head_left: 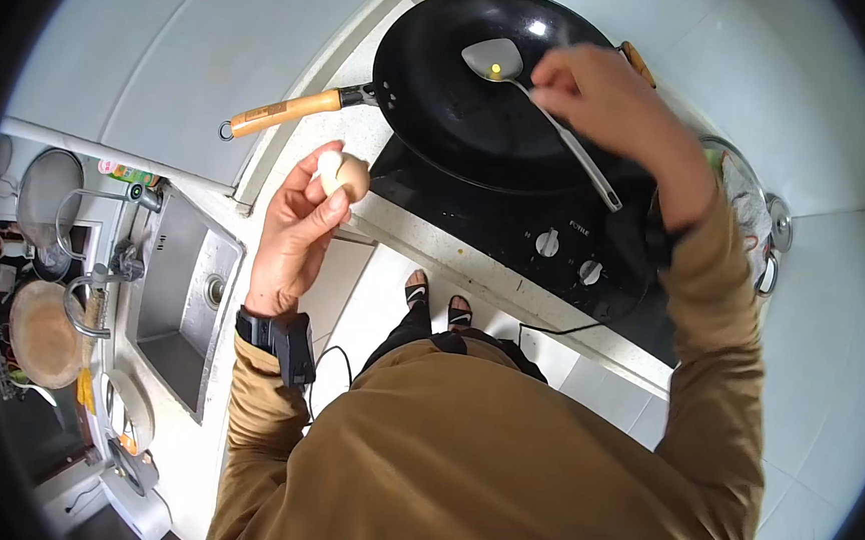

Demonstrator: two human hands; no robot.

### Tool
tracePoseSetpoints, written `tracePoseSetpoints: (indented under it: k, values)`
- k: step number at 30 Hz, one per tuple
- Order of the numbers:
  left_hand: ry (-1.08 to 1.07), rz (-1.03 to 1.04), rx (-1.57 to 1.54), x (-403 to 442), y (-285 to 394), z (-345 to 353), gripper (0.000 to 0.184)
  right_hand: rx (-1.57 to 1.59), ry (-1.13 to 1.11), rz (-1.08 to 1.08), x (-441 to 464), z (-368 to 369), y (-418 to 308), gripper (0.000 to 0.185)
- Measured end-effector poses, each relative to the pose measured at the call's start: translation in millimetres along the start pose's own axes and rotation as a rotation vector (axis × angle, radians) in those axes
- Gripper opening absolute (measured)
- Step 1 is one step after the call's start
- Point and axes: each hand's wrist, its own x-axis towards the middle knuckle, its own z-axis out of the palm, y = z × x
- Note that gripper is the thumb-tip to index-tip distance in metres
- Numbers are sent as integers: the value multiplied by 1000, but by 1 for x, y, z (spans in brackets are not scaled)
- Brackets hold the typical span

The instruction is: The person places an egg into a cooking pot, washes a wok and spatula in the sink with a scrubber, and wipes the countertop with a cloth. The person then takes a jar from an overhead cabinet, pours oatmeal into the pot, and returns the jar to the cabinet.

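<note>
Left of centre, the left hand (300,223) pinches an egg (353,176), apparently at the cracking step; moving it calls for gentleness. Upper right of centre, over the wok (438,120), the right hand's (605,99) blurred grip cannot be told.

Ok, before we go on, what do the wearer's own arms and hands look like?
Both sleeves are long, loose and brown. The left hand and the right hand wear no gloves. A boxy black device is strapped at the left wrist, with a thin black cable looping beside it. Something dark sits at the right wrist, too unclear to identify.
</note>
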Motion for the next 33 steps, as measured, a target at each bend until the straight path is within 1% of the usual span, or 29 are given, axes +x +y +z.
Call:
tracePoseSetpoints:
  k: [1,2,3,5,6,8,9,10,11,13,14,15,17,18,19,21,22,23,24,25,26,27,28,29,30,31,32,33]
  values:
    - [14,15,-85,-4,-5,-5,60,-68,30,-112,26,2,9,17]
    - [16,0,-146,-7,-9,-8,68,-85,-25,-92,55,8,18,16]
    - [12,6,-157,-9,-13,-12,68,-105,-77,-73,84,17,29,14]
    - [-28,29,-194,-13,-22,-20,70,-176,-145,-143,131,45,66,17]
    - [-35,31,-204,-15,-23,-22,73,-189,-146,-148,145,58,77,17]
    - [-33,41,-240,-19,-29,-30,75,-310,-190,-64,168,81,95,22]
    - [-24,57,-235,-20,-33,-35,75,-370,-242,-54,177,91,103,25]
    - [38,61,-229,-22,-31,-35,72,-377,-249,-22,181,98,106,27]
    - [51,64,-240,-22,-32,-41,72,-382,-258,10,182,105,110,28]
    - [35,93,-196,-24,-34,-55,56,-380,-258,26,182,114,118,29]
    - [58,49,-189,-25,-31,-60,58,-367,-248,51,183,120,121,29]
    - [79,50,-195,-26,-32,-67,58,-366,-262,35,183,124,121,29]
    - [39,18,-276,-28,-34,-80,59,-409,-279,104,184,129,122,32]
    - [29,3,-286,-29,-32,-86,57,-418,-282,82,188,136,139,33]
    - [64,15,-291,-28,-32,-91,57,-424,-287,46,197,143,154,34]
    - [120,9,-167,-30,-31,-101,56,-475,-276,181,191,134,131,36]
    - [120,3,-227,-31,-27,-105,60,-423,-333,163,197,122,130,34]
    - [149,-28,-71,-31,-26,-112,66,-419,-119,-71,210,136,196,32]
    - [214,-76,-47,-35,-26,-117,67,-303,-119,-98,197,113,157,31]
    - [247,-16,-62,-42,-19,-115,64,3,-177,-151,192,99,147,28]
    - [219,77,19,-42,-24,-121,59,183,-185,-158,196,95,163,21]
    - [246,100,-156,-48,-22,-116,53,357,-275,278,164,70,67,25]
    - [314,139,-124,-52,-23,-114,51,682,-112,263,134,68,27,28]
    - [366,173,-106,-60,-29,-115,50,931,-72,275,115,70,4,31]
    - [433,203,-98,-79,-27,-115,50,1204,-276,212,103,73,0,35]
    - [487,207,-88,-93,-24,-114,49,1458,-478,169,91,72,-25,39]
    - [529,202,-73,-102,-21,-112,48,1587,-530,191,74,89,-45,39]
    - [554,217,-60,-118,-19,-111,48,1720,-574,213,51,118,-82,39]
